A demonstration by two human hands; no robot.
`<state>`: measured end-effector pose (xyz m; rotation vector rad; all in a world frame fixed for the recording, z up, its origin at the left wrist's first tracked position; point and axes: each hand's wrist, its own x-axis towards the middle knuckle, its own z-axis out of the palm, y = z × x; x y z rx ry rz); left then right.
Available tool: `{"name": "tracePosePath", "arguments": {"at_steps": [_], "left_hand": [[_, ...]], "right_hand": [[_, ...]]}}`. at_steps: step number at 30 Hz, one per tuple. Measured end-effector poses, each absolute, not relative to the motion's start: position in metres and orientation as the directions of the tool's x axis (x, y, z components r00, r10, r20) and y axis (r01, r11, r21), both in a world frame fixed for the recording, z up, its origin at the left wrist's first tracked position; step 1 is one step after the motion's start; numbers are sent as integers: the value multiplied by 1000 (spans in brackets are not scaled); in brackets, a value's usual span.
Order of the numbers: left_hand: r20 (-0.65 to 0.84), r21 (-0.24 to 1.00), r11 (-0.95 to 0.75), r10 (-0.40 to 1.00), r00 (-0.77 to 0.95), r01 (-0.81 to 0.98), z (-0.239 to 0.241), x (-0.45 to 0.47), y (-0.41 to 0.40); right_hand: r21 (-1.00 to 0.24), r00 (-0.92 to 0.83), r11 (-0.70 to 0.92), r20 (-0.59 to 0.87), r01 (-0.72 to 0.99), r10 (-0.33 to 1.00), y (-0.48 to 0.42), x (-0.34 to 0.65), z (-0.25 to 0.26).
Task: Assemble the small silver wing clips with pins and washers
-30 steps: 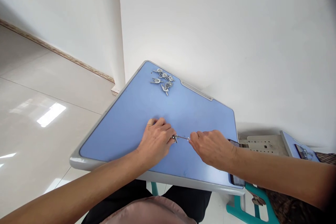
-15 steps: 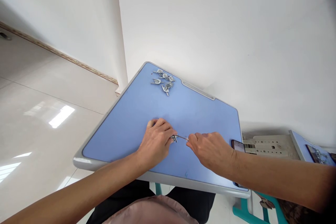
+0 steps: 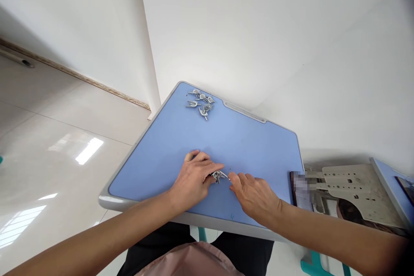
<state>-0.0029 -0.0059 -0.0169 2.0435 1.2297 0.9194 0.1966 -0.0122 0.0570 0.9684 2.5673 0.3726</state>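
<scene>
My left hand (image 3: 194, 177) is closed around a small silver metal fitting (image 3: 217, 177) with prongs, low over the blue desk top (image 3: 155, 159). Its index finger stretches along the fitting's upper side. Just to the right, my right hand (image 3: 255, 192) is closed on a thin metal rod (image 3: 225, 175) that slants up-left to the fitting. The rod's other end is hidden in the fist, so its kind does not show. Toward the far edge lies a cluster of several similar silver fittings (image 3: 203, 112).
A pencil groove (image 3: 245, 111) runs along the desk's far edge, beside the white wall (image 3: 258, 43). A phone-like object (image 3: 299, 189), partly blurred, lies at the right edge. Beyond it are a beige metal bracket (image 3: 349, 185) and another blue desk (image 3: 390, 181).
My left index finger has stretched out over the fitting. The rod now slants more steeply, and my right hand has dropped slightly. The camera view has shifted a little.
</scene>
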Motion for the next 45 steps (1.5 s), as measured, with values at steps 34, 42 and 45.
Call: {"name": "tracePosePath", "arguments": {"at_steps": [34,42,45], "left_hand": [[247,761,-389,914,323,519,-15,-1,-7],[255,764,-392,913,318,513,-15,-1,-7],[252,765,-389,914,317,514,-14,0,-7]], "right_hand": [[316,-675,786,-404,531,618,12,195,100],[333,-671,789,-416,516,614,13,193,101],[343,-678,807,-437,482,591,13,191,103]]}}
